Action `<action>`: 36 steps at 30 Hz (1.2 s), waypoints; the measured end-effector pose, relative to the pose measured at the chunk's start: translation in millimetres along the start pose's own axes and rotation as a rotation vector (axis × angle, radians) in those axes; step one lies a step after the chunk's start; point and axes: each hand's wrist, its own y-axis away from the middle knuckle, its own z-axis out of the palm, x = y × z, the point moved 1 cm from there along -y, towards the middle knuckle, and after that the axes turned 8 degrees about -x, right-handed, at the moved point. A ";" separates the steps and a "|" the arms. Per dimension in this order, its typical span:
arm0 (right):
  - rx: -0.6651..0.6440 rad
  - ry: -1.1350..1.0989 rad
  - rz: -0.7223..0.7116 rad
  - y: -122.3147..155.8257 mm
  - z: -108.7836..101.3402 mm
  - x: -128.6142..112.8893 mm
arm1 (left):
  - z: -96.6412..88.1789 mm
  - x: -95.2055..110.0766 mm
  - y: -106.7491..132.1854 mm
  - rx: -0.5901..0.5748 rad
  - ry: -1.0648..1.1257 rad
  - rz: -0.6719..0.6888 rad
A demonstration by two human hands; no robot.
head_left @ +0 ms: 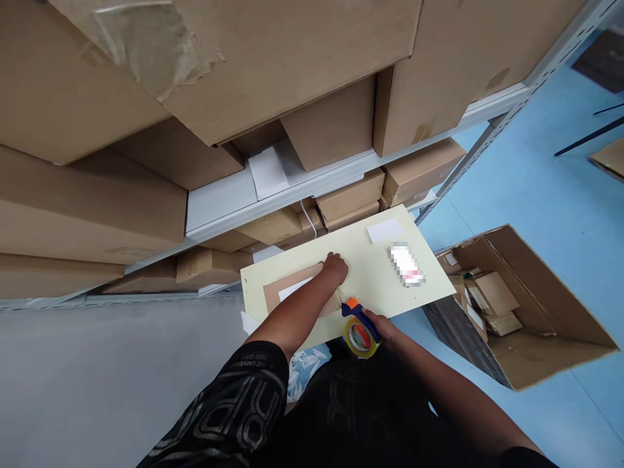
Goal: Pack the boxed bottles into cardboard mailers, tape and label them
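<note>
My right hand is wrapped round the blue handle of a tape dispenser, which has an orange part at its head and a roll of clear yellowish tape. The dispenser is at the near edge of a pale yellow board. On that board lies a flat brown cardboard piece with a white label, partly covered by my left forearm. My left hand is at the cardboard's far right edge, fingers curled in; whatever they pinch is hidden.
White paper and a pixelated phone-like object lie on the board's right. A large open carton with small boxes inside stands on the blue floor to the right. Ahead, metal shelving holds several brown boxes.
</note>
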 end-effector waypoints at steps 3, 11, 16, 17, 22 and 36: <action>-0.019 -0.010 0.005 -2.4 1.3 1.9 | -19.0 2.1 19.3 0.092 -0.096 0.028; -0.056 -0.153 -0.020 4.4 3.1 2.7 | -46.1 -79.3 176.4 0.234 -0.325 -0.055; -0.061 -0.209 0.002 5.7 8.6 0.6 | -18.0 -155.8 239.1 -0.056 -0.344 -0.223; -0.070 -0.226 0.001 5.5 10.9 0.0 | -14.7 -163.2 243.6 -0.079 -0.349 -0.211; -0.071 -0.299 0.020 2.2 19.6 -6.8 | -7.4 -173.8 254.1 -0.056 -0.425 -0.172; -0.105 -0.221 -0.023 -60.0 23.8 -151.9 | 70.2 -73.9 225.5 0.348 -0.441 -0.473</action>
